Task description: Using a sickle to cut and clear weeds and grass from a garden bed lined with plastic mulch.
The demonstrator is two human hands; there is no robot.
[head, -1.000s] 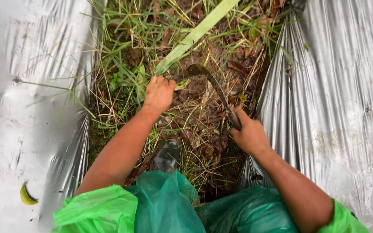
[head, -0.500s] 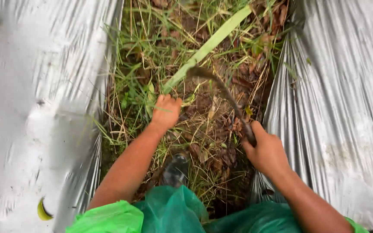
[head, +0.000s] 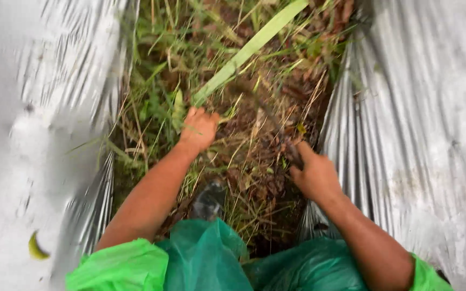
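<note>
The right hand [head: 314, 175] is clenched round the dark handle of a curved sickle-like blade [head: 268, 116], which is motion-blurred, so its edge and tip cannot be placed exactly. It seems to arc up and leftward from the fist over the strip of weedy, leaf-littered ground [head: 254, 161]. The left hand [head: 198, 129] lies to the left of the blade, fingers curled down into a tuft of thin green grass [head: 160, 108]. It looks to be grasping stems, though the blur leaves that unsure.

For a clean cut, my judgement is that the gathered grass should be pulled taut and away from the blade, the stroke kept low and shallow along the soil, and the left fingers kept above and well clear of the cutting line. The crinkled silver plastic sheeting [head: 416, 124] right of the blade, and its twin on the left, tears easily, so the swing should stay inside the strip.

A long pale-green flat leaf [head: 249, 51] lies diagonally beyond the blade. No container is visible; a dark boot toe [head: 208, 199] shows below the blade, near the green plastic garment [head: 206, 264].
</note>
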